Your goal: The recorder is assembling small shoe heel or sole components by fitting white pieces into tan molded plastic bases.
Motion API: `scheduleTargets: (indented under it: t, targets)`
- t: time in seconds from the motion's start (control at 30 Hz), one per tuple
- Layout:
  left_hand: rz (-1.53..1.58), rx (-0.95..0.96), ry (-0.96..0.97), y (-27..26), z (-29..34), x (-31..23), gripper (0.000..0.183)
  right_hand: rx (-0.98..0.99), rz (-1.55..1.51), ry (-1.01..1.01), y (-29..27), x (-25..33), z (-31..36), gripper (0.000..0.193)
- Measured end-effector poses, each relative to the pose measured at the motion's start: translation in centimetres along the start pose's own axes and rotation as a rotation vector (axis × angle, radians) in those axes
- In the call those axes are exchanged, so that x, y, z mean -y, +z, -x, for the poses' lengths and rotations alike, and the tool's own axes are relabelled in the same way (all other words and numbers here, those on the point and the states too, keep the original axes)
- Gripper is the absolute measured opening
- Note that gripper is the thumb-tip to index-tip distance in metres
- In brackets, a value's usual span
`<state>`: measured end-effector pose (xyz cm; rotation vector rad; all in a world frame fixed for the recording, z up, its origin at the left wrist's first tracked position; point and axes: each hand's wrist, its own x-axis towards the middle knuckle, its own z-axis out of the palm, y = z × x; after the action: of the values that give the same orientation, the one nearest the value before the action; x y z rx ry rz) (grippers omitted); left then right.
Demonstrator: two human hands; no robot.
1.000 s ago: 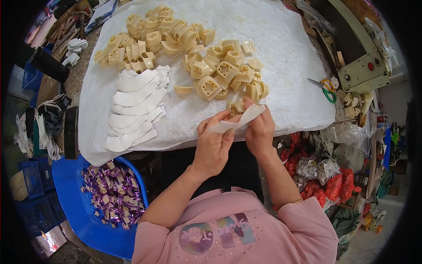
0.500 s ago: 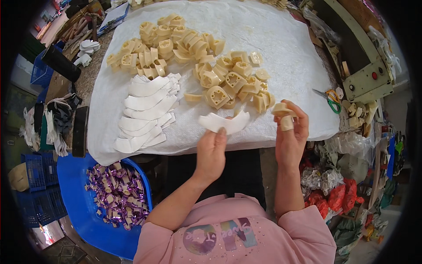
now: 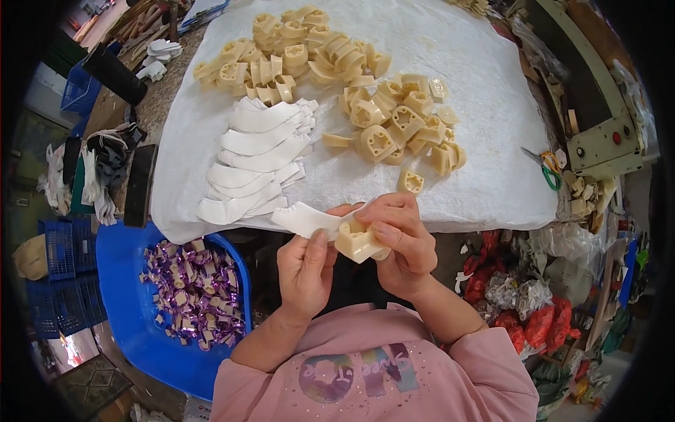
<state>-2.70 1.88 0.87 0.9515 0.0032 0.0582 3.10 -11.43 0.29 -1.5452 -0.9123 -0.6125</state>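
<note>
My left hand [image 3: 304, 271] pinches a curved white strip [image 3: 301, 219] between thumb and fingers, just off the table's near edge. Against the strip's right end, my right hand [image 3: 404, 246] grips a cream plastic piece, hollow and D-shaped like a shoe heel [image 3: 356, 241]. Part of the strip passes behind the heel and my fingers, so its far end is hidden. Ahead of my hands lies a single heel [image 3: 411, 182]. Beyond it are loose piles of similar heels [image 3: 406, 123]. White strips [image 3: 256, 165] overlap in a stack left of them.
White woven sheeting [image 3: 485, 169] covers the table. Scissors [image 3: 547, 169] with green and orange handles lie at its right edge, near a pale green machine [image 3: 605, 144]. At lower left, a blue tub [image 3: 126, 309] holds purple-wrapped pieces [image 3: 193, 295]. Red plastic bags [image 3: 541, 327] sit lower right.
My right hand has come left with the heel, bringing it against the white strip. My left hand has drawn nearer to my body with the strip. The whole view has shifted slightly.
</note>
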Motion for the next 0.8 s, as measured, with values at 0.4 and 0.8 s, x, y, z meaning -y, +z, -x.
scheduleTargets:
  t: [0.4, 0.8]
  targets:
    - [-0.085, -0.010, 0.005, 0.9, 0.8, 0.2, 0.041, -0.012, 0.083, -0.017, 0.3, -0.2, 0.4, 0.048]
    - [-0.581, -0.065, 0.193, -1.2, -0.3, -0.6, 0.032, 0.114, 0.365, -0.081, -1.0, -0.6, 0.0, 0.038]
